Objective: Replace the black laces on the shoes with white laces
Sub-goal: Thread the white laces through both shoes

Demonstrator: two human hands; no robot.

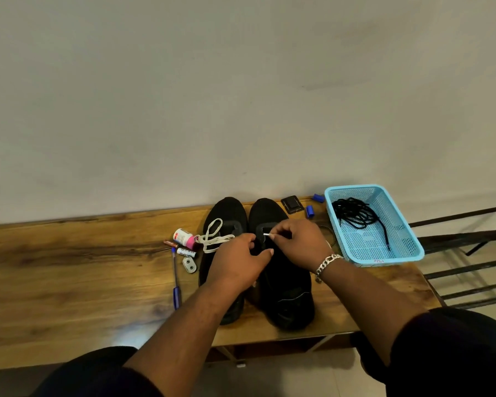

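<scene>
White lace (212, 234) tip pinched by right hand (299, 243) over right black shoe (281, 282); left hand (238, 263) curled, gripping that shoe's tongue area.

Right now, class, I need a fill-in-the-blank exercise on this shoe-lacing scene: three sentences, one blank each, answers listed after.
1. The black laces lie inside the light blue ______.
2. The right hand pinches the tip of a ______ lace over the right shoe.
3. The person wears a silver ______ on the right wrist.

Missing words: basket; white; bracelet
</scene>
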